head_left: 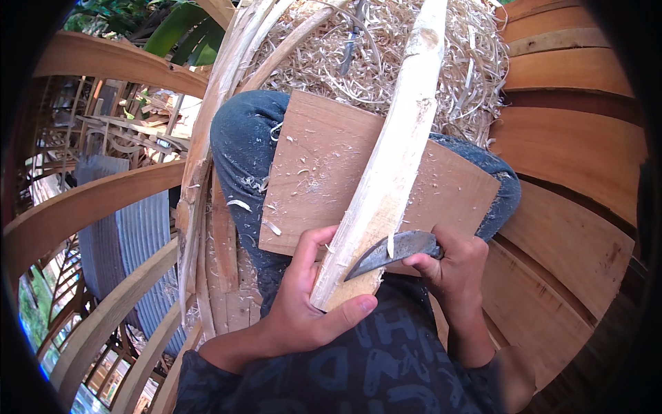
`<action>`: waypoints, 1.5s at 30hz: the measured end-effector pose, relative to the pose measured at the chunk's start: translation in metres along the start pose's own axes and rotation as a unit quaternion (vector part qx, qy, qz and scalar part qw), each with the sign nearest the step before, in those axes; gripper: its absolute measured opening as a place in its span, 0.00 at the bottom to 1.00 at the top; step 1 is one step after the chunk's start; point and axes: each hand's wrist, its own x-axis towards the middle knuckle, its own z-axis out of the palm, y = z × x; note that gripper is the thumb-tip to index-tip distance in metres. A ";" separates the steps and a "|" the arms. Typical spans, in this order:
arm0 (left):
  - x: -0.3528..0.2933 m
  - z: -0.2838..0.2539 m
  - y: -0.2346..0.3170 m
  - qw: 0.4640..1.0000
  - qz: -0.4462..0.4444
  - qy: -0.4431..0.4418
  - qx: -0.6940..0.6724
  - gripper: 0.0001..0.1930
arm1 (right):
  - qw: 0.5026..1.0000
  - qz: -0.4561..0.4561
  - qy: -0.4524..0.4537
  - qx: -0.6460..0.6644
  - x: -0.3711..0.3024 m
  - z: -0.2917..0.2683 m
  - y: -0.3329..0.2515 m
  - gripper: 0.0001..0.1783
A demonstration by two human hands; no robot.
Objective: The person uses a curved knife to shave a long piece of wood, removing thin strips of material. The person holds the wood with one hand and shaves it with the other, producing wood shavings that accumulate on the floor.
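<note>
A long pale piece of stripped wood (pixel 396 155) slants across my lap, its near end close to my body and its far end up among the shavings. My left hand (pixel 310 297) is wrapped round that near end, thumb on one side and fingers on the other. In my right hand (pixel 455 269) is a curved knife (pixel 396 252), gripped with the handle mostly hidden in the fist. The grey blade lies against the wood's surface near its end, and a thin curl of shaving stands at it. Under the wood, a flat brown board (pixel 321 176) rests across my thighs.
A heap of curly wood shavings (pixel 462 83) lies beyond my knees, with a dark blade-like tool (pixel 352 41) in it. Long split strips (pixel 196 207) stand along my left. Curved wooden slats (pixel 117 193) rise at left, wide planks (pixel 565 159) at right. Corrugated sheets (pixel 148 234) show outside.
</note>
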 end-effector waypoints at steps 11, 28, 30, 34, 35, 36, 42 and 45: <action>-0.001 0.004 0.005 1.000 -0.021 0.000 -0.013 0.38 | 0.999 0.004 0.017 -0.042 0.011 -0.007 0.002 0.36; -0.005 0.004 0.004 0.997 -0.070 0.030 -0.025 0.41 | 0.997 0.013 -0.060 0.049 -0.004 -0.012 -0.017 0.33; -0.002 0.006 0.004 0.997 -0.064 0.028 -0.023 0.41 | 0.999 -0.007 -0.046 0.026 0.002 -0.013 -0.009 0.34; 0.000 0.011 0.006 0.997 -0.067 0.021 -0.037 0.41 | 1.000 -0.013 0.003 -0.020 0.010 -0.016 0.002 0.35; -0.001 0.015 0.006 0.998 -0.052 0.020 -0.026 0.41 | 0.997 0.046 0.035 -0.052 0.014 -0.010 0.014 0.35; -0.007 0.020 0.005 0.999 -0.036 0.025 -0.013 0.40 | 0.990 0.119 0.053 -0.058 0.022 -0.015 0.034 0.35; -0.014 0.004 0.013 0.988 -0.096 0.026 -0.118 0.43 | 0.975 0.207 0.028 0.081 0.016 -0.042 0.047 0.33; -0.004 0.008 0.010 0.984 -0.088 0.018 -0.153 0.43 | 0.982 0.100 -0.011 0.159 0.002 -0.024 0.009 0.30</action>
